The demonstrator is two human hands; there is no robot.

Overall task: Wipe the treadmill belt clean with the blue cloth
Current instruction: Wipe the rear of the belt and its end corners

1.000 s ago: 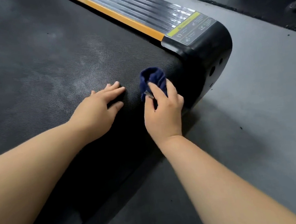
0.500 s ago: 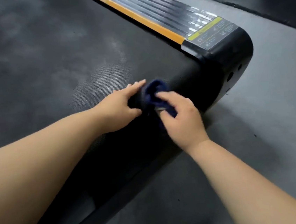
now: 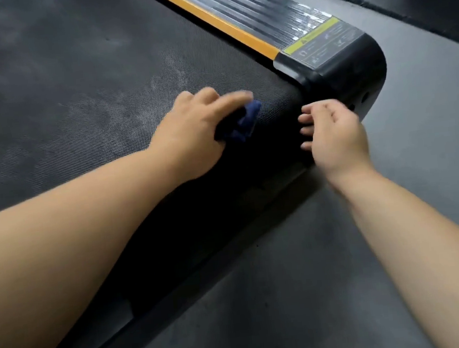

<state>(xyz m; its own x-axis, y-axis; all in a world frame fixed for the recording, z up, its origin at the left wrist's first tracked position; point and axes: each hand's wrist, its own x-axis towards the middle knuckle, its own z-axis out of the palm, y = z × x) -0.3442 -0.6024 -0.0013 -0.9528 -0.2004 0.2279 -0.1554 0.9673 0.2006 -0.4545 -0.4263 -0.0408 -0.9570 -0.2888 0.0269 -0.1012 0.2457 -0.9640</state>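
Observation:
The black textured treadmill belt [image 3: 77,85] fills the upper left, with pale dusty smears on it. A bunched dark blue cloth [image 3: 246,119] lies at the belt's rear edge. My left hand [image 3: 195,133] grips it from the left, index finger stretched out over the top; most of the cloth is hidden under the palm. My right hand [image 3: 333,131] hovers just right of the cloth near the rear edge, fingers loosely curled, holding nothing.
An orange strip and ribbed black side rail [image 3: 248,10] run along the belt's right side, ending in a rounded black end cap [image 3: 353,70] with a yellow warning label. Grey rubber floor [image 3: 430,124] lies to the right and below.
The cloth passed from my right hand to my left. My right hand let go and drew back to the right; my left hand closed over the cloth.

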